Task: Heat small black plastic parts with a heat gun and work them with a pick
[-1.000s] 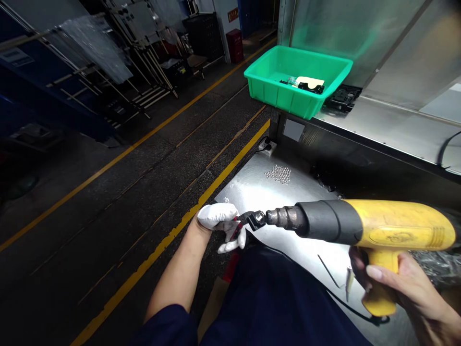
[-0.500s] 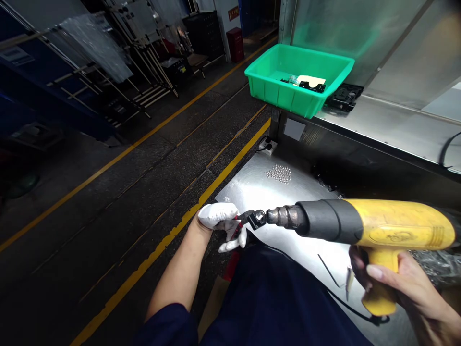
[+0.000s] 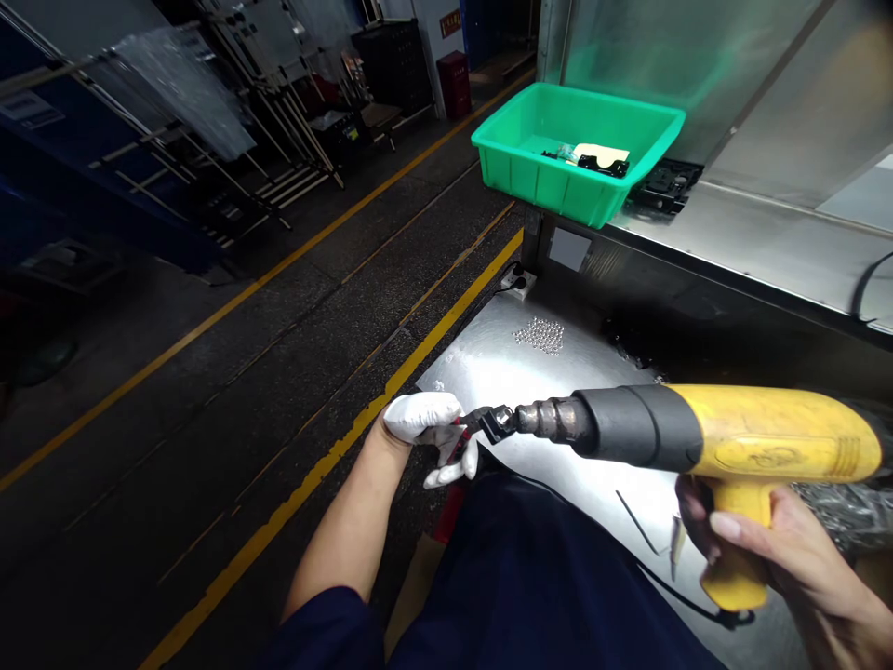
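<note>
My left hand (image 3: 429, 430), in a white glove, is closed around red-handled pliers (image 3: 459, 441). Their jaws grip a small black part (image 3: 497, 423) with a shiny metal piece in it. Bare-skinned, my right hand (image 3: 774, 544) wraps round the handle of a yellow and black heat gun (image 3: 774, 433). The gun's metal nozzle points left, right beside the black part; whether they touch I cannot tell. Beyond the nozzle, many small shiny balls (image 3: 540, 336) lie in a cluster on the metal table (image 3: 467, 358).
A green bin (image 3: 544, 191) holding black parts stands on a raised metal ledge, with more black parts (image 3: 668, 186) beside it. A hex key (image 3: 636, 523) and a pointed tool (image 3: 676, 544) lie below the gun. A power socket (image 3: 518, 282) sits at the table's far corner.
</note>
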`<control>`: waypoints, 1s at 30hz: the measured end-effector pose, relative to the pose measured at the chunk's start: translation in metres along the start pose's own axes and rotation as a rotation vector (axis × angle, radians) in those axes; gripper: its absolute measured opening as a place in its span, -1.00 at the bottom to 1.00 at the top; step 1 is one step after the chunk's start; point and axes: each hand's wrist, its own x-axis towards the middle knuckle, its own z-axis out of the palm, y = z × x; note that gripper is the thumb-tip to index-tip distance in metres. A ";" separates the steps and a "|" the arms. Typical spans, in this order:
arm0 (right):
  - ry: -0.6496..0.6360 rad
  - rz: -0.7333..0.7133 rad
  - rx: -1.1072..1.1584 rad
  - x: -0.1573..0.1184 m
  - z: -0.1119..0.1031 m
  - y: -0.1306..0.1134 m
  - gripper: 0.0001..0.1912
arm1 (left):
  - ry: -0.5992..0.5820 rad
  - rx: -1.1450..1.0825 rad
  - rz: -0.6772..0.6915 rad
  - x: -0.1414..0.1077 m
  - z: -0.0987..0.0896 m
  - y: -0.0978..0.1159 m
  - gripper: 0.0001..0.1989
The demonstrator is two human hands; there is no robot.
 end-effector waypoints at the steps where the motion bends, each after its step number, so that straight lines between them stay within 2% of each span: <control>1: 0.004 0.000 0.003 0.000 0.000 0.000 -0.62 | -0.002 0.001 -0.001 0.000 0.000 0.000 -0.19; 11: 0.013 -0.006 0.019 0.001 0.001 0.000 -0.62 | -0.034 0.007 0.030 0.004 0.000 0.002 -0.26; 17: 0.007 -0.006 0.045 0.001 0.002 -0.001 -0.64 | 0.019 0.018 -0.002 0.005 0.002 0.004 -0.21; 30: 0.000 -0.018 0.065 0.003 0.004 -0.001 -0.68 | 0.049 0.019 0.020 0.005 0.005 0.005 -0.23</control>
